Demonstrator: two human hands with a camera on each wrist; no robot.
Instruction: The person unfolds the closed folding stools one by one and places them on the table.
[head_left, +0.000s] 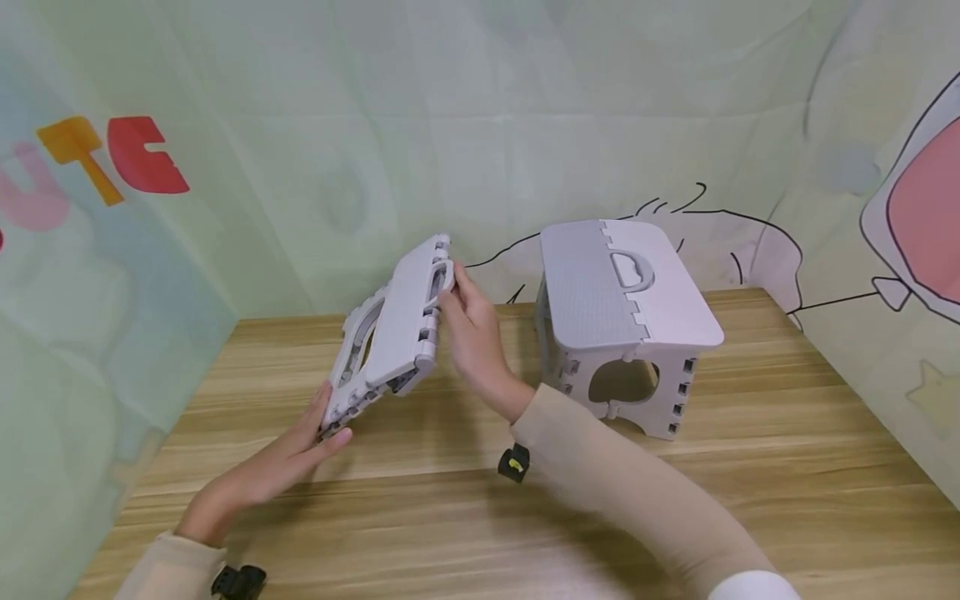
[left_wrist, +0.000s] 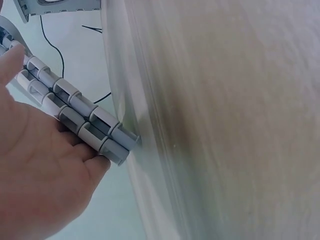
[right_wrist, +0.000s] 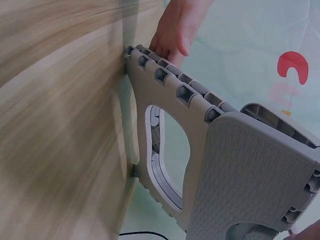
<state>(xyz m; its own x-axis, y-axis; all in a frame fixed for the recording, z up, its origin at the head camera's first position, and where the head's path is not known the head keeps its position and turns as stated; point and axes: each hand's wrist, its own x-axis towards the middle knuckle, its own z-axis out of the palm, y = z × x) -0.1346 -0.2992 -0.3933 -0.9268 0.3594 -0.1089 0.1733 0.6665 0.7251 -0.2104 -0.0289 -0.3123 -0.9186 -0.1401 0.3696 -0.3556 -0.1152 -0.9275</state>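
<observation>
A grey and white folding stool (head_left: 397,312), partly folded, is tilted above the left of the table. My right hand (head_left: 476,337) grips its seat by the handle slot, fingers hidden behind the edge. My left hand (head_left: 273,467) holds the lower hinged leg edge. In the left wrist view, that hand's fingers (left_wrist: 82,150) go behind the hinge row (left_wrist: 75,107). The right wrist view shows the oval opening in a leg panel (right_wrist: 141,95) and the textured seat half (right_wrist: 245,180). A second folding stool (head_left: 630,283) stands unfolded, right of my right hand.
Both stools are over a wood-grain table (head_left: 420,525). Behind it hangs a pale green printed cloth (head_left: 480,150), close to the table's back edge. More printed cloth covers the left and right sides.
</observation>
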